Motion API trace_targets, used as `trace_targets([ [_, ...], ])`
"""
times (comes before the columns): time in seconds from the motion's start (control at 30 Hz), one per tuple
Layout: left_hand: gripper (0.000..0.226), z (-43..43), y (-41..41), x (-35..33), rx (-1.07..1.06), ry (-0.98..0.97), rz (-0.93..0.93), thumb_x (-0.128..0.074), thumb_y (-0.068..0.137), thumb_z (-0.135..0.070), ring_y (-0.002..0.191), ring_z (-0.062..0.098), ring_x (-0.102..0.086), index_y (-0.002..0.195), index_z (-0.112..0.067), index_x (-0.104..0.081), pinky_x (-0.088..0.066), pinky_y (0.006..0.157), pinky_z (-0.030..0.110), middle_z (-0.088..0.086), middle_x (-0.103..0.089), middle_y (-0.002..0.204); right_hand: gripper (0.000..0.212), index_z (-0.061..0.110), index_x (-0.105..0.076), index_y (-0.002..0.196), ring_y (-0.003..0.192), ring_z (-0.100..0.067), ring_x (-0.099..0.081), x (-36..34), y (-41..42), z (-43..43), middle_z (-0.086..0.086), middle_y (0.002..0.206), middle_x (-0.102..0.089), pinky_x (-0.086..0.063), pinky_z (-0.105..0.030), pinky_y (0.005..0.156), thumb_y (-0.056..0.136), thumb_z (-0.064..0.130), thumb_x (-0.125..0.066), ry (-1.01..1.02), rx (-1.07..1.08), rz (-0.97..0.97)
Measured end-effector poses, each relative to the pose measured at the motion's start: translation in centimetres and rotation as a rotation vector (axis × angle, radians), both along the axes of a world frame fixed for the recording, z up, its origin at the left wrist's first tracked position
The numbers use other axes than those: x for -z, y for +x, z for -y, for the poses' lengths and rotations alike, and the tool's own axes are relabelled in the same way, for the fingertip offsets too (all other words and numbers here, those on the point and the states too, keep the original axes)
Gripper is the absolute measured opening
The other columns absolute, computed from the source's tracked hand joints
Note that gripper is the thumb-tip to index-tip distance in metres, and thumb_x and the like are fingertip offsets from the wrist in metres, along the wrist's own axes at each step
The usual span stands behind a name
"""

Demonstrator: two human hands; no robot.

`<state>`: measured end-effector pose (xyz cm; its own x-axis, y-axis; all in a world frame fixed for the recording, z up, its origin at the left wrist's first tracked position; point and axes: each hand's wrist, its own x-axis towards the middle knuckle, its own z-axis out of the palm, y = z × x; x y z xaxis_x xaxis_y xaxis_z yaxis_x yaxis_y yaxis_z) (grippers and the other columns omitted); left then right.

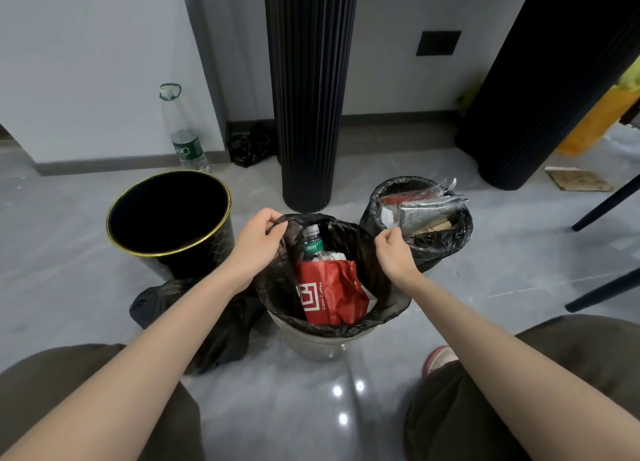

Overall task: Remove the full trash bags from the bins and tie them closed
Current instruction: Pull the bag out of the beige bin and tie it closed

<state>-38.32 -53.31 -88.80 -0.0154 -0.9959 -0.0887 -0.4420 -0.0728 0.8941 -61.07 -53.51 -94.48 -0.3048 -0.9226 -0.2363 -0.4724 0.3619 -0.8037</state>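
Now my left hand (257, 241) and right hand (394, 252) each pinch the rim of the thin, see-through black bag (349, 233) in the bin (311, 343).

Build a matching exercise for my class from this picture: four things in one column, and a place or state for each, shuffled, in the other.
Things
1. gold-rimmed black bin
2. middle bag
3. red paper bag
4. clear bottle

Places or states
A. upright on the floor by the wall
B. gripped at its rim by the left hand and right hand
C. no bag over its rim
D. lying inside a bin bag

Pairs: 1-C, 2-B, 3-D, 4-A
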Motion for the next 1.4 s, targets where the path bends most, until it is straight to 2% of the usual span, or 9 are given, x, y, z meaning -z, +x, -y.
trace_targets([
  [0.17,0.020,0.4,-0.1,0.2,-0.036,0.112,-0.084,-0.038,0.100,-0.020,0.098,0.011,-0.055,0.107,-0.017,-0.057,-0.042,0.080,0.022,-0.003,-0.060,0.104,0.062,0.000,-0.042,0.131,0.122,-0.031,-0.049,0.2,0.8,3.1,-0.017,0.129,-0.052,-0.040,-0.035,0.099,0.089,0.041,-0.059,0.134,0.069,0.017],
  [0.37,0.036,0.4,-0.2,0.6,-0.041,0.136,-0.130,-0.034,0.101,-0.032,0.096,0.010,-0.061,0.100,-0.014,-0.065,-0.047,0.088,0.028,-0.003,-0.068,0.097,0.025,0.004,-0.067,0.107,0.101,-0.029,-0.060,-0.1,1.3,3.9,-0.015,0.103,-0.068,-0.042,-0.026,0.080,0.094,0.021,-0.053,-0.022,0.162,-0.077],
  [0.57,0.032,0.2,0.7,-0.2,-0.073,-0.056,-0.108,-0.034,0.101,-0.026,0.096,0.011,-0.060,0.103,-0.014,-0.064,-0.047,0.086,0.026,-0.001,-0.067,0.101,0.018,0.006,-0.059,0.097,0.089,-0.018,-0.050,-0.6,1.1,1.1,-0.005,0.100,-0.056,-0.032,-0.024,0.078,0.096,0.015,-0.043,-0.277,0.227,-0.068],
  [0.67,0.030,-0.5,1.3,-0.9,-0.080,-0.117,-0.069,-0.034,0.101,-0.022,0.078,0.002,-0.057,0.098,-0.018,-0.064,-0.043,0.069,0.014,-0.010,-0.064,0.087,0.017,0.009,-0.049,0.082,0.082,-0.018,-0.047,-0.7,0.2,-1.6,-0.004,0.089,-0.053,-0.035,-0.030,0.075,0.093,0.015,-0.039,-0.324,0.231,-0.065],
  [0.87,0.029,-2.1,2.7,-0.4,0.211,-0.005,0.160,-0.041,0.099,-0.017,0.080,0.003,-0.054,0.085,-0.019,-0.067,-0.038,0.070,0.014,-0.007,-0.064,0.089,0.030,0.015,-0.041,0.059,0.060,-0.013,-0.041,-3.6,0.0,-4.6,0.001,0.058,-0.044,-0.031,-0.020,0.053,0.089,0.010,-0.045,-0.076,-0.407,-0.272],
  [1.07,0.029,-4.9,2.1,1.9,0.443,0.127,0.283,-0.045,0.095,-0.005,0.084,0.016,-0.059,0.082,-0.027,-0.060,-0.044,0.077,0.024,0.000,-0.065,0.090,0.012,0.015,-0.060,0.086,0.083,-0.019,-0.055,-2.6,1.5,-7.8,0.000,0.084,-0.060,-0.041,-0.029,0.070,0.085,0.016,-0.048,0.182,-0.748,-0.482],
  [1.17,0.007,-6.1,1.4,2.7,0.522,0.178,0.349,-0.054,0.093,-0.019,0.085,0.012,-0.056,0.095,-0.024,-0.058,-0.042,0.077,0.021,-0.009,-0.059,0.089,0.038,0.016,-0.048,0.114,0.094,-0.020,-0.054,-1.9,1.5,-8.6,-0.004,0.102,-0.059,-0.042,-0.028,0.075,0.080,0.027,-0.061,0.274,-0.764,-0.433],
  [1.3,0.058,-7.3,1.0,3.6,0.617,0.159,0.541,-0.076,0.072,-0.044,0.103,0.012,-0.050,0.118,-0.021,-0.051,-0.045,0.091,0.026,-0.006,-0.050,0.112,0.101,0.016,-0.018,0.144,0.119,-0.028,-0.044,-1.4,2.3,-9.8,-0.010,0.123,-0.053,-0.043,-0.040,0.096,0.066,0.047,-0.075,0.242,-0.816,-0.681],
  [1.4,0.071,-8.1,0.9,4.7,0.537,0.103,0.611,-0.082,0.066,-0.035,0.107,0.017,-0.048,0.120,-0.022,-0.037,-0.047,0.092,0.037,-0.002,-0.049,0.115,0.076,0.008,-0.021,0.144,0.113,-0.033,-0.054,-0.7,2.7,-10.1,-0.014,0.119,-0.061,-0.040,-0.041,0.093,0.084,0.028,-0.063,0.179,-0.771,-0.941],
])
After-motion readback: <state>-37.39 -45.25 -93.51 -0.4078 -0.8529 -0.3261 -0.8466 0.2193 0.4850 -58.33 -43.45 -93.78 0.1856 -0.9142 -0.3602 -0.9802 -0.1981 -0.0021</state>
